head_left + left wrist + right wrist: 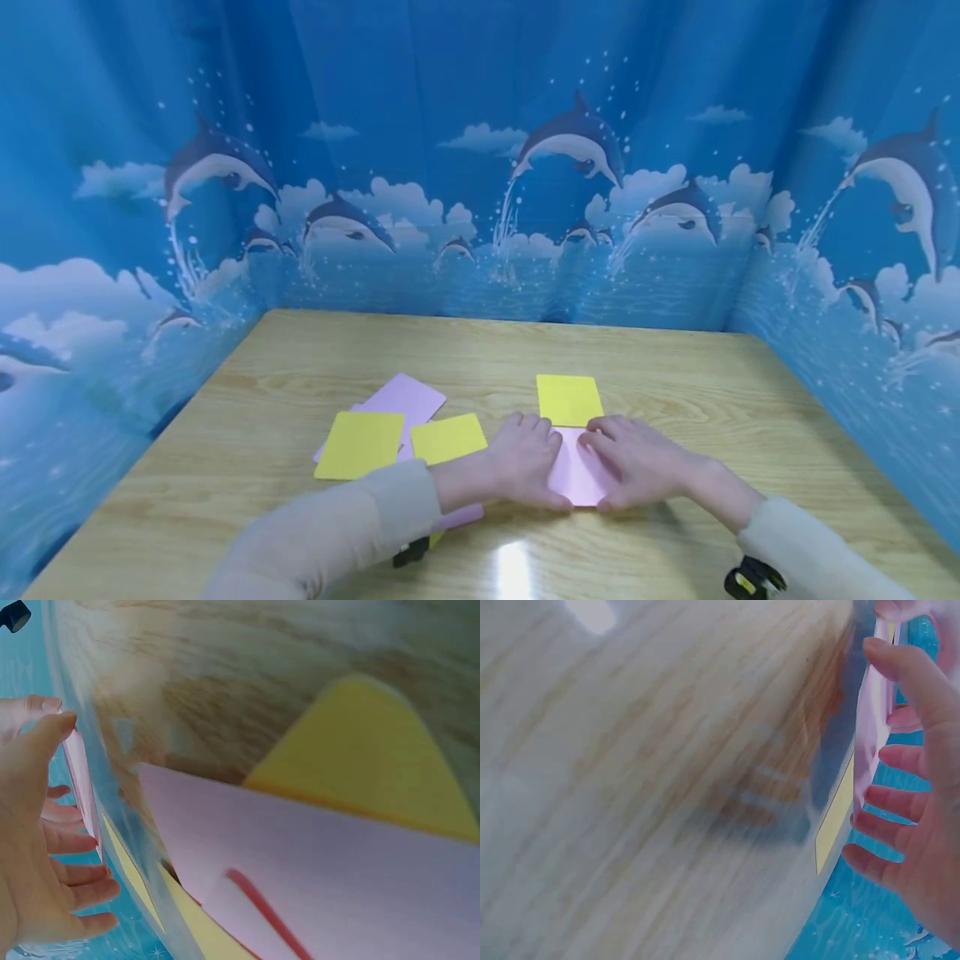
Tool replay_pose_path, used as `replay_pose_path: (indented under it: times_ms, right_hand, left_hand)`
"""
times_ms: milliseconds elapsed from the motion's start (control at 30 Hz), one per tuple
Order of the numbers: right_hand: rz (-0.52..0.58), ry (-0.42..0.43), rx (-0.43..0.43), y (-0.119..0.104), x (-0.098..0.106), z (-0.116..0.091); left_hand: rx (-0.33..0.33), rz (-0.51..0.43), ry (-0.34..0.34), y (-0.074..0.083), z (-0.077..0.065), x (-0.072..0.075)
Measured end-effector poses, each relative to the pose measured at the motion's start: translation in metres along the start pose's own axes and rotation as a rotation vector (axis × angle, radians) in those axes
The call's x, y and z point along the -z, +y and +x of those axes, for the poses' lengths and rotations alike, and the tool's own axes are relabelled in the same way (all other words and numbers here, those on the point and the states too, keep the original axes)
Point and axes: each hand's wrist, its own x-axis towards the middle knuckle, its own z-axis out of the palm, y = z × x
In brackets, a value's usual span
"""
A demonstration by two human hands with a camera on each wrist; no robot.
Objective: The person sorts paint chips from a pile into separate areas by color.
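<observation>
A pink card (576, 479) lies at the middle of the wooden table (697, 375), and both hands hold it. My left hand (525, 458) covers its left side and my right hand (637, 462) its right side, fingers on top and thumbs at the near edge. In the left wrist view the pink card (81, 787) shows edge-on between thumb and fingers of the left hand (30, 847). The right wrist view shows the pink card (870, 735) the same way in the right hand (922, 847). A yellow card (568, 398) lies just beyond the fingertips.
A loose pile of cards sits to the left: two yellow ones (360, 444) (448, 437) over pink ones (405, 398), under my left forearm. A blue dolphin-print cloth (480, 167) walls the table at the back and both sides.
</observation>
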Motion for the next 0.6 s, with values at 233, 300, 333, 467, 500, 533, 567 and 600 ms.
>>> replay_pose_path:
  times_ms: [233,300,333,467,500,533,567,600]
  right_hand:
    - [0.012,-0.006,0.035,0.004,-0.008,-0.003]
    - [0.012,0.0,0.051,0.005,-0.01,-0.004]
    - [0.014,0.002,0.055,0.005,-0.01,-0.004]
    - [0.018,0.009,0.059,0.007,-0.012,-0.003]
    - [0.022,0.007,0.057,0.008,-0.012,-0.003]
    - [0.025,0.007,0.055,0.008,-0.012,-0.003]
    - [0.029,0.005,0.054,0.009,-0.012,-0.003]
    - [0.035,0.002,0.052,0.009,-0.012,-0.003]
  left_hand:
    - [-0.071,-0.002,-0.034,0.0,0.0,-0.002]
    - [-0.081,-0.013,-0.04,-0.001,0.001,-0.003]
    - [-0.085,-0.018,-0.043,-0.001,0.002,-0.003]
    - [-0.099,-0.045,-0.063,-0.004,0.005,-0.005]
    - [-0.103,-0.052,-0.067,-0.005,0.006,-0.005]
    - [-0.106,-0.056,-0.073,-0.005,0.007,-0.005]
    - [-0.111,-0.059,-0.076,-0.006,0.008,-0.005]
    - [-0.115,-0.06,-0.079,-0.007,0.009,-0.006]
